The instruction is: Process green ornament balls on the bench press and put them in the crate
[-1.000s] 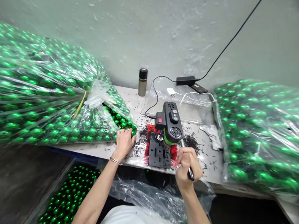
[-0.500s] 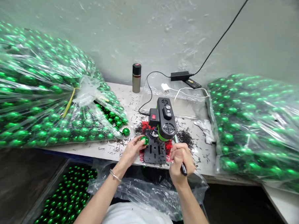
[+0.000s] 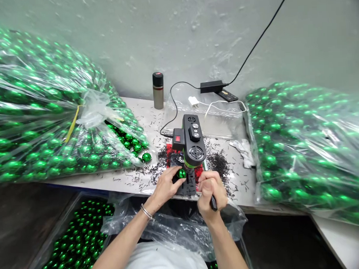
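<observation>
Between thumb and fingers, my left hand (image 3: 166, 184) grips a shiny green ball (image 3: 181, 173), held under the front of the head of a small black bench drill press (image 3: 194, 141). Slotted metal forms the machine's base (image 3: 186, 189), just below the ball. My right hand (image 3: 211, 192) is wrapped round the black-ended lever (image 3: 213, 203) at the machine's right side. What touches the ball from above is hidden by the machine's head.
Plastic bags of green balls stand left (image 3: 48, 128) and right (image 3: 305, 156). Black shavings (image 3: 218, 166) litter the table. Behind are a bottle (image 3: 158, 91), a power adapter (image 3: 212, 86) and a white charger (image 3: 193, 101). A crumpled white cloth (image 3: 244, 152) lies right. More balls (image 3: 79, 238) fill a container below.
My left hand has carried the green ball rightward, from beside the machine's base to under its head. My right hand keeps its hold on the lever. The whole view has shifted slightly.
</observation>
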The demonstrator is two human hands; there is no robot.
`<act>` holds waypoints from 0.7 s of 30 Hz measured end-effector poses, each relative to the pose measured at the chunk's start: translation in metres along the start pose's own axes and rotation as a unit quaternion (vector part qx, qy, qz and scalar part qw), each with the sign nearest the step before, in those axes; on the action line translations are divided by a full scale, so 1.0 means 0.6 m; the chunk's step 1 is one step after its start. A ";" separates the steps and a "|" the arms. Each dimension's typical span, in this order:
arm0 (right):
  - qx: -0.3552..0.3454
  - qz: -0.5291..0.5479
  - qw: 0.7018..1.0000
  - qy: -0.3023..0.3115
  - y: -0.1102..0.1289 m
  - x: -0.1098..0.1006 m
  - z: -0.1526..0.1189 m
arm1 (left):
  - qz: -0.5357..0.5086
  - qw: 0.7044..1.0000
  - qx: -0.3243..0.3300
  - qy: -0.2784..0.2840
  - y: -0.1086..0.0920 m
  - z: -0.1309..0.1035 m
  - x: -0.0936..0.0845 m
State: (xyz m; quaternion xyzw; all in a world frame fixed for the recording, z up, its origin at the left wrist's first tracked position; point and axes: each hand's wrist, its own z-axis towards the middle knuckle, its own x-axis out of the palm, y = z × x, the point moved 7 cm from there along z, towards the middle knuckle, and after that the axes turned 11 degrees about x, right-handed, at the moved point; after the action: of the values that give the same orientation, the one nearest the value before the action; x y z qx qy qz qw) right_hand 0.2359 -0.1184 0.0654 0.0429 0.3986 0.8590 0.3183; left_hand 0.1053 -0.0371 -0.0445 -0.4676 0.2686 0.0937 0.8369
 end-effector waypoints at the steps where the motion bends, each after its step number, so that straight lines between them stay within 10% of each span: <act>1: 0.001 0.001 1.000 0.001 -0.001 0.000 -0.001 | 0.000 1.000 0.017 -0.001 -0.001 -0.001 0.001; 21: -0.007 0.001 1.000 0.006 -0.010 0.001 -0.010 | 0.054 0.996 0.073 -0.015 -0.004 -0.007 0.014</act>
State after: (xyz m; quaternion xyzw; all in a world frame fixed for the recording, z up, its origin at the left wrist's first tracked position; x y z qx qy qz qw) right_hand 0.2362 -0.1191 0.0570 0.0360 0.3941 0.8624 0.3157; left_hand 0.1118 -0.0429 -0.0490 -0.3887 0.2867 0.1261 0.8665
